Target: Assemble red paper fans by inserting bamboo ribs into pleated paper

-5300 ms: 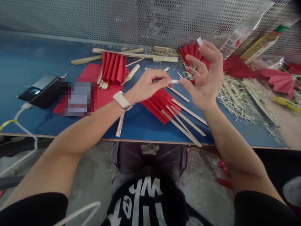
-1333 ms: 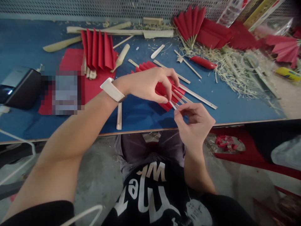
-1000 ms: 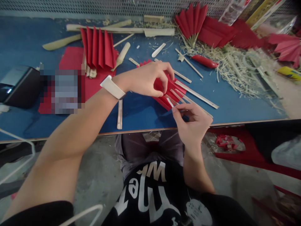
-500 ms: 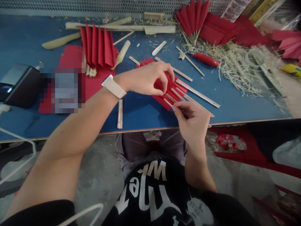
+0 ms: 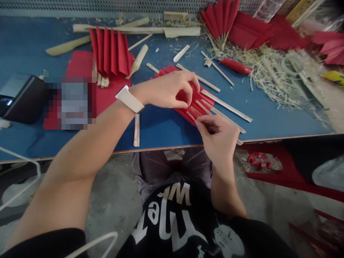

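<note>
A sheet of pleated red paper (image 5: pixel 189 116) lies near the table's front edge, with several thin bamboo strips in its folds. My left hand (image 5: pixel 172 87), wearing a white band at the wrist, reaches across it; its curled fingers and thumb hold the folds. At the paper's near corner, my right hand (image 5: pixel 219 134) is closed in a pinch on the end of a short bamboo strip (image 5: pixel 190 115). Longer bamboo strips (image 5: pixel 227 105) stick out of the folds to the right, partly covered by the right hand. My left palm hides the paper's middle.
A second pleated red paper (image 5: pixel 111 53) stands at the left over flat red paper (image 5: pixel 80 64). A red-handled tool (image 5: pixel 236 66) lies beside pale shavings (image 5: pixel 271 79). A dark box-shaped device (image 5: pixel 24 98) stands far left. One loose bamboo strip (image 5: pixel 137 132) lies near the front edge.
My right hand has shifted very slightly left, still pinching at the paper's near corner. The left hand stays in place on the folds.
</note>
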`<action>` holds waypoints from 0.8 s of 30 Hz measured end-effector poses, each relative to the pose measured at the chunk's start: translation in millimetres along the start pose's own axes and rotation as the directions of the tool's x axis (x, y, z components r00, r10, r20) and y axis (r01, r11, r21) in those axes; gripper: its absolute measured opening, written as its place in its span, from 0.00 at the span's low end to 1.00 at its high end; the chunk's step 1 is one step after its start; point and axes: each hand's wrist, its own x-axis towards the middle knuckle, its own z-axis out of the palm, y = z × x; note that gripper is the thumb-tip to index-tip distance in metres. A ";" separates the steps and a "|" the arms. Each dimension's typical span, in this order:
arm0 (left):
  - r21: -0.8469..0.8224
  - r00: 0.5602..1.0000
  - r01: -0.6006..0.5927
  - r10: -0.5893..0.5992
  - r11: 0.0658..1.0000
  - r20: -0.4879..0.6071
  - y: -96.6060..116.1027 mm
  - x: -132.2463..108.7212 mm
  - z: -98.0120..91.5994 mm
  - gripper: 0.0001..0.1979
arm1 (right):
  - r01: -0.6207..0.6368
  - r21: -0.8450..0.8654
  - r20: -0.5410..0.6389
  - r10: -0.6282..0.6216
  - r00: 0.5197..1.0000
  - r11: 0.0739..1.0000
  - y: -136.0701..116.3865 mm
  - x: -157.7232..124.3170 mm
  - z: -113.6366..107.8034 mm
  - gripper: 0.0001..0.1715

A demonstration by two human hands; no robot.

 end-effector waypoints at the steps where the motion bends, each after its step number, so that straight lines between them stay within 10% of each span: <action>1: 0.001 1.000 0.002 -0.002 1.000 0.000 -0.3 0.1 0.4 0.12 | -0.001 0.001 -0.006 0.001 1.000 1.000 0.5 -0.1 0.1 0.09; 24: -0.030 0.997 -0.010 0.012 1.000 0.074 13.3 1.7 6.5 0.08 | -0.001 -0.036 -0.040 -0.001 0.999 0.999 3.8 -1.4 1.9 0.08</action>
